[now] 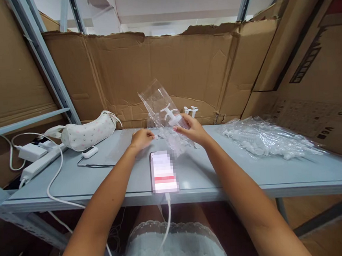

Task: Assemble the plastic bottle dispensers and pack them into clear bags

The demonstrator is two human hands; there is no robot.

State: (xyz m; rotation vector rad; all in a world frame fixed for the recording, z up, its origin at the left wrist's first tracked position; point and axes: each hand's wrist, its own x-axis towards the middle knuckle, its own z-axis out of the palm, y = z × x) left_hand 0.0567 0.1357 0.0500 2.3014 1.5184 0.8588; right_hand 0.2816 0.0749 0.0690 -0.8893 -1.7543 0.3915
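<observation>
My right hand (192, 129) grips a clear plastic bag (157, 99) with a white plunger-like plastic part (170, 114) inside it, tilted up above the table. To its left, my left hand (143, 139) is closed, with a small white piece (156, 137) at its fingertips. Between and below the hands lies a heap of clear and white small parts (176, 141). Behind my right hand stand more white plunger-like parts (191, 110).
A phone (163, 172) with a white cable lies at the table's front edge (208, 194). On the right rests a large clear bag of white parts (266, 138). A floral pouch (90, 132), a small white device (90, 151) and a power strip (42, 163) are on the left. Cardboard (160, 65) stands behind.
</observation>
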